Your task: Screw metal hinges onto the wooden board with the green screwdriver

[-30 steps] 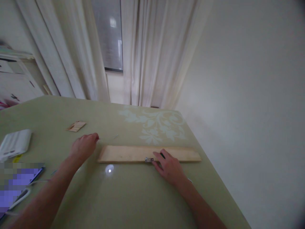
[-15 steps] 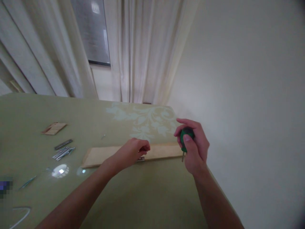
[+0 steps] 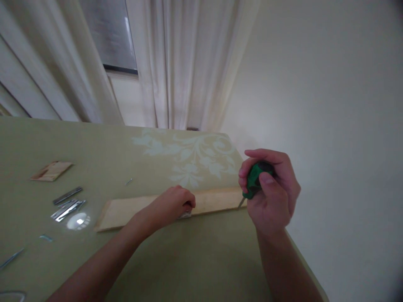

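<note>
A long pale wooden board [image 3: 214,200] lies across the table. My left hand [image 3: 176,204] rests on its middle, fingers curled down over a small metal hinge [image 3: 186,214] at the near edge; most of the hinge is hidden under the fingers. In my right hand [image 3: 273,193] is a green and black screwdriver [image 3: 254,178], with the thumb and fingers wrapped round its handle. Its short shaft points down and to the left, in front of the board's right end. I cannot tell whether the tip touches the board.
Several metal hinges [image 3: 67,209] lie in a pile on the green table [image 3: 176,260], left of the board. Beyond them is a small wooden piece [image 3: 52,171]. A tiny screw-like piece [image 3: 129,181] lies behind the board. A wall [image 3: 330,126] borders the right side.
My right hand has moved right with the screwdriver, whose shaft now tilts more to the left. My left hand stays at the hinge. The view has shifted slightly.
</note>
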{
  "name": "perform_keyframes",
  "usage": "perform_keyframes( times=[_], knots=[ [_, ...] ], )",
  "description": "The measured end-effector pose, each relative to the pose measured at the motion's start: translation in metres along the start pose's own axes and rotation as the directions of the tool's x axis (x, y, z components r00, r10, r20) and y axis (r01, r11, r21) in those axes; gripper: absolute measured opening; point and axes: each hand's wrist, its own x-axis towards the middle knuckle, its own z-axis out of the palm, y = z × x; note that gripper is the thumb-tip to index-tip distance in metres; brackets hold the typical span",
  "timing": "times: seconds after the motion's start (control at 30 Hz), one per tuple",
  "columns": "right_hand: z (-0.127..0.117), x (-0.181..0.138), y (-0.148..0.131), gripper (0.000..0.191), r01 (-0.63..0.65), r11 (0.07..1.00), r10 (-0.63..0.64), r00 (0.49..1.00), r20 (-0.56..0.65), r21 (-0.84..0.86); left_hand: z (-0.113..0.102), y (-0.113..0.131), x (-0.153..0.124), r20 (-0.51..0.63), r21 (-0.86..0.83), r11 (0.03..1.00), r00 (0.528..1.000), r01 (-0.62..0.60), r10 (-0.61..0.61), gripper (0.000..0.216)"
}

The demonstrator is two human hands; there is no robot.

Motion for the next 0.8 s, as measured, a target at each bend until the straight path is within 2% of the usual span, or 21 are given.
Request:
perform_keyframes(
  times=[0.27, 0.53, 0.8],
  knots=[
    [0.0, -0.001, -0.002, 0.024, 0.025, 1.0, -0.026, 0.999, -0.02, -0.007, 0.001, -0.002, 0.003, 0.034, 0.03, 0.999, 0.999, 0.04, -0.041, 0.025],
    [0.0, -0.005, -0.007, 0.023, 0.017, 1.0, -0.017, 1.0, -0.021, -0.014, 0.003, -0.004, 0.003, 0.026, 0.097, 0.995, 1.0, -0.015, 0.012, 0.024],
    [0.002, -0.011, -0.01, 0.023, 0.024, 1.0, -0.024, 1.0, 0.0, -0.007, 0.003, 0.002, 0.001, 0.038, 0.137, 0.991, 0.999, -0.007, 0.002, 0.026]
  ],
)
